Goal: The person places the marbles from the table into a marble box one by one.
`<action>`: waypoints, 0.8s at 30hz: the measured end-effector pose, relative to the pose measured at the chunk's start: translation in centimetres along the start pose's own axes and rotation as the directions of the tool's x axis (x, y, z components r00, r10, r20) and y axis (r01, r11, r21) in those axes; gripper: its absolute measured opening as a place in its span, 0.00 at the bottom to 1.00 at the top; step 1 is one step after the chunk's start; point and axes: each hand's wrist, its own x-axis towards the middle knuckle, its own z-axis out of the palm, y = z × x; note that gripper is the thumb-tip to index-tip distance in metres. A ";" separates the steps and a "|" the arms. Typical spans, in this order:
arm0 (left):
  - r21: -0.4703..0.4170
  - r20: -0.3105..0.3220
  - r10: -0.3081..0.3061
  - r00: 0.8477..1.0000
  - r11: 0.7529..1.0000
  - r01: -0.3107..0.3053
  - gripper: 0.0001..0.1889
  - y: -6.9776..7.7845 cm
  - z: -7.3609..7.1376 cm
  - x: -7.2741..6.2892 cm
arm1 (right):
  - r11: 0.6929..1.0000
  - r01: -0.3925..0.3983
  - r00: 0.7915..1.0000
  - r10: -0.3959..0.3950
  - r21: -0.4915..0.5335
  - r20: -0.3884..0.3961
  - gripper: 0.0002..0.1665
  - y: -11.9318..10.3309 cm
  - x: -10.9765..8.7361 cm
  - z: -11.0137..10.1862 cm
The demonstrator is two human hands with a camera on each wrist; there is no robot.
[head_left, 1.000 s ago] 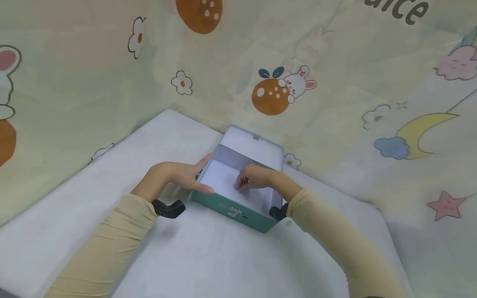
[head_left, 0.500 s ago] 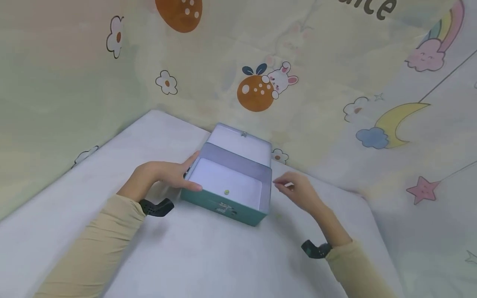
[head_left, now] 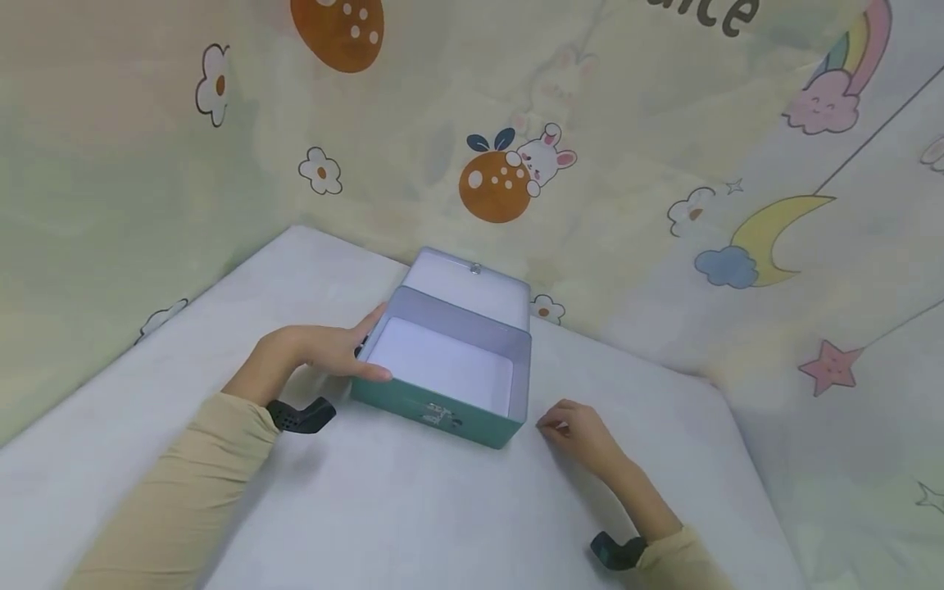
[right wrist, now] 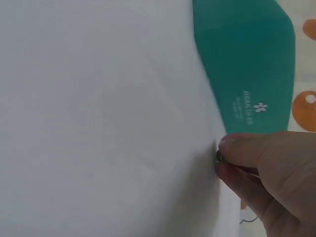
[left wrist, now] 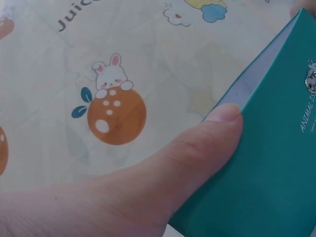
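Observation:
A teal box (head_left: 438, 410) with a pale interior stands on the white table, its lid (head_left: 468, 287) swung back. My left hand (head_left: 328, 351) grips the box's left end, thumb along the front rim and a finger toward the back corner. In the left wrist view the thumb (left wrist: 197, 148) lies against the teal front wall. Just right of the box's near right corner, my right hand (head_left: 583, 434) is low over the table. Its thumb and finger pinch a small dark marble-like ball (right wrist: 219, 155), mostly hidden by the fingertips.
The white table (head_left: 413, 508) reaches back to cloth walls (head_left: 398, 106) printed with oranges, flowers and rabbits. The lid's far edge stands close to the back wall. A black wrist camera (head_left: 618, 551) sits on the right wrist.
My right hand has left the box's inside, moved right and lowered to the table, where it now pinches the small ball. A small green ball seen inside the box is out of sight.

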 end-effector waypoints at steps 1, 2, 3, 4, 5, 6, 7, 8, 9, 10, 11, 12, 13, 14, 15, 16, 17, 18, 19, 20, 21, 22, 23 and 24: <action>0.001 0.004 0.003 1.000 1.000 -0.003 0.65 0.0 0.0 0.1 | 1.000 -0.002 1.000 0.002 0.007 -0.002 0.07 0.0 0.0 -0.4; 0.004 0.006 0.002 1.000 1.000 -0.002 0.65 0.1 0.0 0.2 | 1.000 0.009 1.000 -0.008 0.020 -0.009 0.06 0.0 0.2 -1.0; 0.008 0.007 0.002 1.000 1.000 -0.002 0.65 0.1 0.0 0.2 | 0.999 0.018 1.000 -0.018 0.036 -0.017 0.06 -0.2 0.5 -1.7; 0.010 0.006 0.002 1.000 1.000 -0.002 0.64 0.1 0.0 0.3 | 0.998 0.031 0.999 -0.030 0.051 -0.027 0.06 -0.6 1.0 -2.7; 0.013 0.006 0.001 1.000 1.000 -0.001 0.65 0.2 -0.1 0.3 | 0.997 0.045 0.999 -0.043 0.060 -0.032 0.06 -1.1 1.6 -3.7; 0.016 0.006 -0.001 1.000 1.000 0.001 0.65 0.1 -0.1 0.3 | 0.996 0.070 0.997 -0.067 0.063 -0.037 0.06 -1.6 2.4 -4.8; 0.019 0.006 -0.003 1.000 1.000 0.003 0.65 0.1 -0.2 0.3 | 0.993 0.095 0.995 -0.093 0.067 -0.032 0.06 -2.3 3.4 -5.8; 0.022 0.008 -0.004 1.000 1.000 0.004 0.65 0.0 -0.1 0.3 | 0.990 0.124 0.992 -0.123 0.066 -0.022 0.07 -3.1 4.4 -6.8; 0.022 0.010 -0.002 1.000 1.000 0.001 0.65 0.0 0.0 0.4 | 0.987 0.147 0.989 -0.148 0.056 0.002 0.07 -4.0 5.5 -7.7; 0.021 0.009 -0.004 1.000 1.000 0.004 0.65 -0.1 -0.2 0.3 | 0.981 0.191 0.981 -0.192 0.042 0.024 0.08 -5.0 6.9 -8.4; 0.023 0.008 -0.005 1.000 1.000 0.005 0.65 -0.2 -0.2 0.2 | 0.972 0.233 0.971 -0.234 0.029 0.050 0.08 -6.0 8.3 -9.0; 0.024 0.007 -0.006 1.000 1.000 0.006 0.65 -0.3 -0.3 0.1 | 0.960 0.278 0.958 -0.278 0.015 0.076 0.09 -6.9 9.7 -9.4; 0.018 0.008 -0.003 1.000 1.000 0.003 0.65 -0.3 -0.3 0.1 | 0.947 0.321 0.942 -0.320 0.005 0.103 0.09 -7.8 11.0 -9.6; 0.012 0.011 0.000 1.000 1.000 0.000 0.65 -0.4 -0.2 0.1 | 0.932 0.362 0.925 -0.358 -0.011 0.129 0.09 -8.5 12.2 -9.6; 0.005 0.014 0.003 1.000 1.000 -0.003 0.65 -0.4 -0.2 0.1 | 0.917 0.399 0.908 -0.390 -0.028 0.156 0.09 -9.0 13.4 -9.4; 0.002 0.017 0.003 1.000 1.000 -0.003 0.65 -0.3 -0.1 0.1 | 0.900 0.434 0.889 -0.422 -0.036 0.181 0.09 -9.4 14.4 -9.1; -0.002 0.018 0.006 1.000 1.000 -0.006 0.65 -0.3 -0.1 0.2 | 0.885 0.463 0.871 -0.446 -0.042 0.205 0.08 -9.8 15.3 -8.7; -0.009 0.020 0.008 1.000 1.000 -0.008 0.65 -0.3 -0.1 0.2 | 0.869 0.493 0.853 -0.471 -0.048 0.226 0.08 -10.0 16.2 -8.1; -0.016 0.021 0.011 1.000 1.000 -0.011 0.65 -0.3 0.0 0.2 | 0.856 0.515 0.837 -0.490 -0.048 0.245 0.08 -10.1 17.0 -7.5; -0.018 0.020 0.010 1.000 1.000 -0.010 0.65 -0.2 0.0 0.2 | 0.846 0.531 0.824 -0.502 -0.046 0.264 0.07 -10.2 17.6 -6.8; -0.017 0.018 0.006 1.000 1.000 -0.006 0.66 -0.2 -0.1 0.2 | 0.838 0.544 0.811 -0.513 -0.039 0.280 0.07 -10.3 18.2 -6.1; -0.020 0.016 0.007 1.000 1.000 -0.006 0.66 -0.1 -0.1 0.2 | 0.832 0.554 0.800 -0.521 -0.031 0.298 0.07 -10.3 18.6 -5.4; -0.024 0.016 0.007 1.000 1.000 -0.007 0.66 -0.1 -0.1 0.2 | 0.829 0.559 0.791 -0.523 -0.024 0.318 0.07 -10.3 19.0 -4.7; -0.023 0.017 0.004 1.000 1.000 -0.003 0.66 0.0 -0.1 0.2 | 0.833 0.553 0.787 -0.514 -0.020 0.342 0.07 -10.4 19.3 -4.0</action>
